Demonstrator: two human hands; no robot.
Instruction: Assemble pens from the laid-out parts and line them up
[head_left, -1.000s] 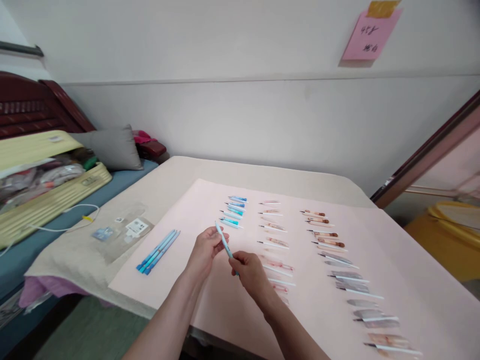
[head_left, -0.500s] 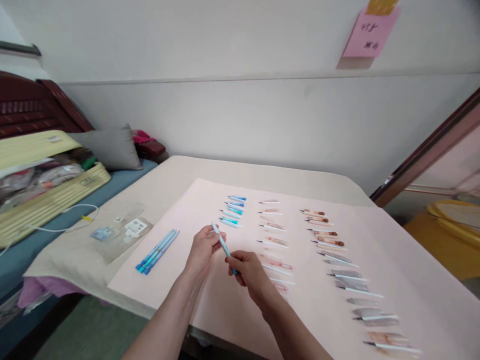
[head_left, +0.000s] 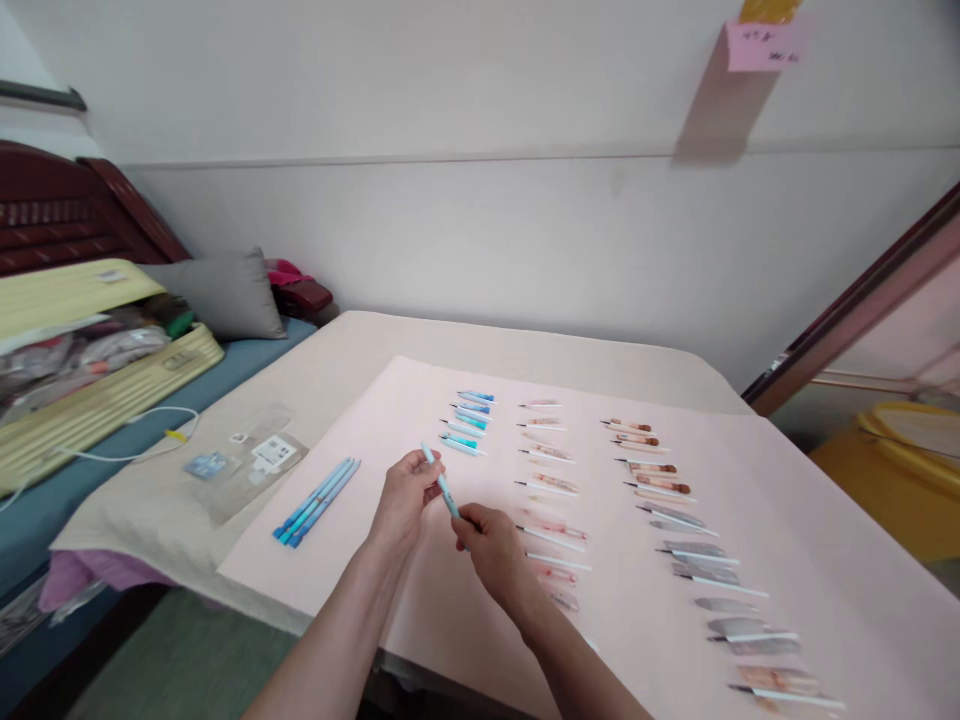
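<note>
My left hand and my right hand both grip one light blue pen above the pink sheet. The left fingers pinch its upper end, the right fingers close round its lower end. Just beyond the hands lies a short row of blue pen parts. To the left of my left hand, a bundle of blue pens lies on the sheet.
Rows of pink pen parts, brown ones and grey ones lie to the right. Clear plastic bags rest on the beige cloth. An open yellow case and a grey pillow sit on the bed at left.
The pen and both hands have shifted slightly down and left; my right hand has slid up the pen towards my left. The pink note on the wall has flipped upward.
</note>
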